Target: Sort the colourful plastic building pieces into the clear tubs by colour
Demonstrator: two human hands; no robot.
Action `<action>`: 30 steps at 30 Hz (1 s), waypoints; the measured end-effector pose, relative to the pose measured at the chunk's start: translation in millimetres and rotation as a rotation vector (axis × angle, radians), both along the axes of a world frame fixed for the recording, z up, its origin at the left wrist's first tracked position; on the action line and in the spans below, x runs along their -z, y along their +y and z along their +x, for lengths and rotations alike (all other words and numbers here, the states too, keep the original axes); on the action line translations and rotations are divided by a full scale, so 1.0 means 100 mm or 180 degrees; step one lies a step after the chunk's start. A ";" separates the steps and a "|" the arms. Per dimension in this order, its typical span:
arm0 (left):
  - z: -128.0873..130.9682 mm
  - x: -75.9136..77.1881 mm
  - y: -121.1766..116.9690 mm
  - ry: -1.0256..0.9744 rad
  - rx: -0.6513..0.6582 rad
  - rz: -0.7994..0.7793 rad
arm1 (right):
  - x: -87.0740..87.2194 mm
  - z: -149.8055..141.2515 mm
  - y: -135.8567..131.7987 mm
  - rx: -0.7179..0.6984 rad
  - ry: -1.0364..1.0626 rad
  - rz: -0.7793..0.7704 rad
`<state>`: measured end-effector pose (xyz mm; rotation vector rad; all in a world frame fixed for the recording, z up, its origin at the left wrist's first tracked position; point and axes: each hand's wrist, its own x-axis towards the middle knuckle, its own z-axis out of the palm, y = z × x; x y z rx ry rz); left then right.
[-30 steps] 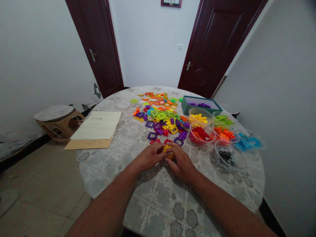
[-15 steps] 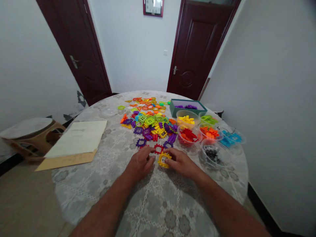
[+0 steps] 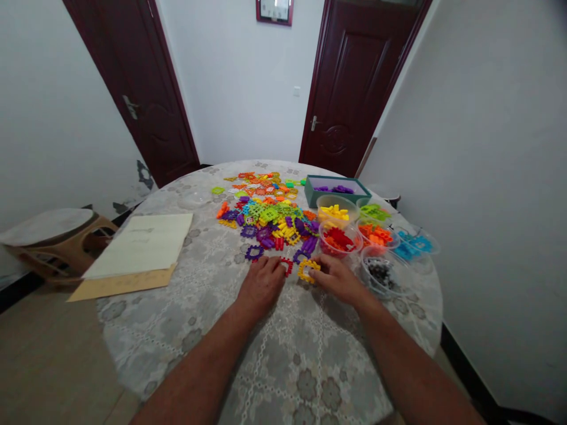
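In my right hand (image 3: 339, 278) is a yellow square plastic building piece (image 3: 303, 273) with notched edges and an open middle, pinched at its right side between closed fingers. My left hand (image 3: 263, 283) reaches over the tabletop with its fingers together, their tips on the left part of a red notched square building piece (image 3: 290, 267). The fingers cover part of that red piece. Just beyond lie purple notched square building pieces (image 3: 254, 253), and behind them a mixed heap of coloured building pieces (image 3: 268, 214).
Clear tubs of yellow (image 3: 334, 213), red (image 3: 340, 241), orange (image 3: 376, 235) and black pieces (image 3: 381, 274) stand to the right. A green box (image 3: 312, 198) holding purple pieces is behind them. Paper sheets (image 3: 146, 242) lie at the left of the cloth-covered round table (image 3: 266, 366).
My right hand has moved slightly right and away from me with the yellow piece. My left hand has gone forward and right, onto the red piece.
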<state>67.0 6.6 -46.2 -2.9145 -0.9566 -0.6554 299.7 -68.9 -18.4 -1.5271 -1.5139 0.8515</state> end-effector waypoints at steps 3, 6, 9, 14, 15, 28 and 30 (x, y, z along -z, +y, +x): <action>0.00 0.03 0.03 -0.0060 0.0000 -0.0062 | -0.13 -0.05 -0.08 -0.0216 -0.0106 -0.0012; -0.03 0.04 0.04 -0.0142 0.0080 -0.0077 | -0.39 -0.08 -0.20 -0.0576 -0.0444 -0.0064; -0.06 0.03 0.03 -0.0371 0.0148 -0.0177 | -0.68 -0.04 -0.29 -0.0917 -0.0701 -0.0135; -0.11 -0.02 0.02 -0.0860 0.0194 -0.0391 | -1.03 0.29 -0.12 -0.0739 -0.0617 -0.0608; -0.11 -0.02 0.02 -0.0934 0.0189 -0.0424 | -1.07 0.38 -0.04 -0.0630 -0.0629 -0.0620; -0.12 -0.07 0.03 -0.1311 0.0045 -0.0867 | -1.02 1.25 0.90 0.1408 -0.0583 0.0194; -0.12 -0.08 0.04 -0.1422 0.0018 -0.0860 | -0.98 1.25 0.94 0.1508 -0.0617 0.0368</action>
